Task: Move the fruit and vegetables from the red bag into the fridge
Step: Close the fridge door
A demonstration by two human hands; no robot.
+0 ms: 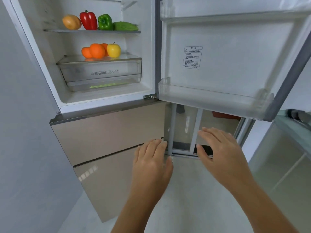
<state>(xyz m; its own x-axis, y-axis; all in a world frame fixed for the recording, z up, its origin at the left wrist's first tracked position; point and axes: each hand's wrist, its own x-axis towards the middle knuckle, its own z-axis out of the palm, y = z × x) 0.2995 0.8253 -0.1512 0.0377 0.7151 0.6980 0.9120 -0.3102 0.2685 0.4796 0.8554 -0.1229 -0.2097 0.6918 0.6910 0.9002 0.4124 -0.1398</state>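
Vegetables (101,22) line the top shelf (55,30), fruit (101,50) sits one level lower, sorted by kind inside the fridge (107,98). My left hand (151,163) and right hand (222,153) hover low by the open door (235,52), fingers straight, holding nothing: free for the next item, I'd judge.

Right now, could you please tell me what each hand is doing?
Left hand: open, fingers straight, holding nothing.
Right hand: open, fingers spread, holding nothing.
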